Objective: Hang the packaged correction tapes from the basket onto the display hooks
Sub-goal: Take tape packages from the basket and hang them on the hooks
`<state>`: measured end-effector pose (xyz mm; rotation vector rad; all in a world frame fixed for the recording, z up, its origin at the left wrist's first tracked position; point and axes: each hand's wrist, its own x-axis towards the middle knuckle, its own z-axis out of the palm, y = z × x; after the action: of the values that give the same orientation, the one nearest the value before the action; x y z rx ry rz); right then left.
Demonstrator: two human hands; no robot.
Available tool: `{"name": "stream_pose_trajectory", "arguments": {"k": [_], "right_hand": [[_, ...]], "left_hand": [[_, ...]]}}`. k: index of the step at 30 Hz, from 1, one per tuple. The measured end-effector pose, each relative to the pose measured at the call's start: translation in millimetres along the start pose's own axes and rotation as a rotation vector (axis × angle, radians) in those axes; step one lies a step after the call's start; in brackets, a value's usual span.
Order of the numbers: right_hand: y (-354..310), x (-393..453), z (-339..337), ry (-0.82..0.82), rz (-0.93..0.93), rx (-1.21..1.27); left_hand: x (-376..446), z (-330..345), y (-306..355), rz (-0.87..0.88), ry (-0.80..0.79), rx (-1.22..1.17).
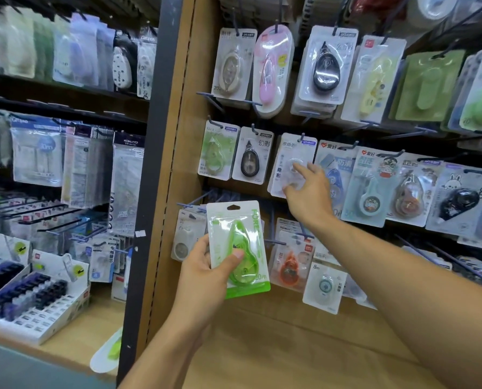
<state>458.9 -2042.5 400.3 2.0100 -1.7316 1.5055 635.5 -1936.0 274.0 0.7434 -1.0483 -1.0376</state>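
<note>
The wooden display panel (pixel 190 153) carries rows of hooks with packages, so each one hangs by its top hole and faces the shopper. The right hand (pixel 308 189) reaches with loosely spread fingers to a clear package (pixel 287 153) in the middle row, probably to steady it. The left hand (pixel 206 268) grips the green correction tape package (pixel 238 248) upright near the panel's lower left edge, hole on top, ready for a hook.

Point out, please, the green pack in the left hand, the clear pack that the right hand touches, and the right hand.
green pack (pixel 235 220): head view, upper plastic front.
clear pack (pixel 284 164): head view, card left of blister.
right hand (pixel 308 192): head view, back of hand.
</note>
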Motion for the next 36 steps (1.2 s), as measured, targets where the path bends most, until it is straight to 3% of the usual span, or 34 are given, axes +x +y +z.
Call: {"name": "stream_pose_trajectory", "arguments": {"k": [4,8,12,19,24,31,36], "right_hand": [[-21,-62,2,-0.095,-0.128,0.271],[-24,-127,11,-0.346,-0.074,0.427],[-17,-159,21,-0.426,-0.053,0.487],[-25,-161,17,-0.433,-0.061,0.466],[-53,-120,19,-0.317,-0.178,0.445],[-102,-30,52,-0.114,-0.231,0.427],[-110,1,79,-0.161,-0.197,0.27]], "left_hand": [[-4,-3,0,0.026,-0.007,-0.009],[-16,-11,-9,0.028,0.058,-0.08],[-18,-18,-11,0.055,0.151,-0.101],[-16,-18,4,0.123,0.128,-0.004],[17,-18,32,0.183,0.056,0.176],[108,-9,93,0.379,0.15,0.477],[149,-19,107,0.279,0.096,0.658]]}}
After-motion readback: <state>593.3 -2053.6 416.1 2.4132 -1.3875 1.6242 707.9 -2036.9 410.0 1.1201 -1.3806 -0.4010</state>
